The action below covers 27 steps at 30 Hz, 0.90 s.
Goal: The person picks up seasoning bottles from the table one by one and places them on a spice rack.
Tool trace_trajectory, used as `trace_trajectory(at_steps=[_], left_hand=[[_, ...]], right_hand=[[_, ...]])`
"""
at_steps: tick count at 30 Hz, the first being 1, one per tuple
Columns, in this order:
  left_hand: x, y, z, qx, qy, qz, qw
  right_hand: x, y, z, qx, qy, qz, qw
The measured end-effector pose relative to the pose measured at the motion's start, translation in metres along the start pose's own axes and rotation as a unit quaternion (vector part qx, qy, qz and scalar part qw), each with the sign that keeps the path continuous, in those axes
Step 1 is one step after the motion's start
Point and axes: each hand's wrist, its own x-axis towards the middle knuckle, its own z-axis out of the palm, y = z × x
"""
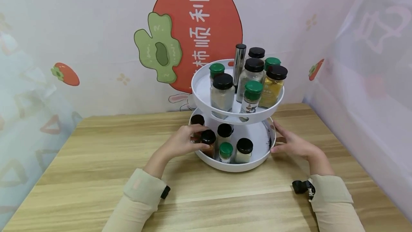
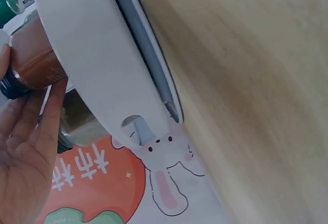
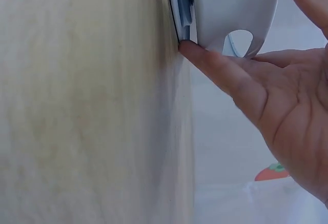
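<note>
A white two-tier round rack stands on the table with jars on both levels. At the left side of its lower tray, my left hand holds a black-capped spice jar between thumb and fingers. Reddish-brown contents show through this jar in the left wrist view. Behind the fingers is another black-capped jar, partly hidden. My right hand touches the outer wall of the lower tray at the right, its fingers spread; the right wrist view shows fingertips beneath the tray wall, near a cut-out.
Beside the held jar, the lower tray carries a green-capped jar and black-capped jars. Several jars and a metallic cylinder crowd the upper tray. A printed cloth hangs behind the wooden table.
</note>
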Motion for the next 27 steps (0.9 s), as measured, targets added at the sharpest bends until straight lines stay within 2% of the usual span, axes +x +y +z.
trace_trajectory(at_steps=[8,14,17,20,27], left_hand=[[0.003,0.003,-0.001,0.005,-0.018,0.0,0.9998],[-0.003,0.0,-0.004,0.005,-0.021,0.004,0.9997],[-0.016,-0.001,-0.01,0.005,-0.018,-0.005,0.9998],[-0.035,-0.001,-0.017,0.018,-0.004,-0.016,0.9997],[-0.08,0.007,-0.035,0.09,0.053,-0.008,0.9945]], right_hand=[[-0.001,0.002,-0.007,0.054,0.003,0.016,0.998],[0.002,0.005,-0.009,0.076,0.004,0.016,0.997],[0.005,0.005,-0.008,0.074,0.008,0.021,0.997],[0.005,0.002,-0.009,0.054,0.011,0.022,0.998],[-0.015,-0.02,-0.017,-0.045,0.048,0.015,0.998]])
